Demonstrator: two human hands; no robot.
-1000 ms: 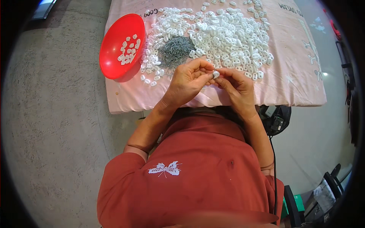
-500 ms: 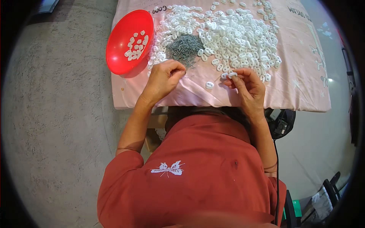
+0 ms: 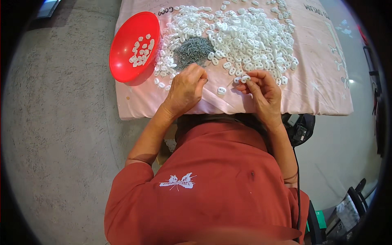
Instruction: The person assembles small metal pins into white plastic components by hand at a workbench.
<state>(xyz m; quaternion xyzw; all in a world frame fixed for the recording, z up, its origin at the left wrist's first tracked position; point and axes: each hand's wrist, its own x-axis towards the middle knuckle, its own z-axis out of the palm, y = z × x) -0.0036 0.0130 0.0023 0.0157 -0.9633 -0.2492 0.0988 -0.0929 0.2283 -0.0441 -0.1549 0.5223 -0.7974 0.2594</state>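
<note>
My right hand [image 3: 265, 94] pinches a small white oval plastic piece with two holes [image 3: 245, 79] between thumb and fingers, just above the cloth. To its left, my left hand [image 3: 186, 89] is closed, thumb against fingertips; whatever is in that pinch is too small to make out. Just beyond the left hand lies a heap of small grey screws [image 3: 192, 51]. A single white piece [image 3: 221, 90] rests on the cloth between my hands. Another white piece [image 3: 236, 81] lies right by my right fingertips.
A large pile of white two-holed pieces [image 3: 257, 41] spreads over the far side of the pink-covered table [image 3: 314, 96]. At the left edge a tilted red bowl [image 3: 120, 57] holds several white pieces. A dark bag [image 3: 300, 130] hangs below the table's front edge at right.
My left hand has moved right, from the near edge of the screw heap toward my right hand. The piece in my right hand has turned so its holes show.
</note>
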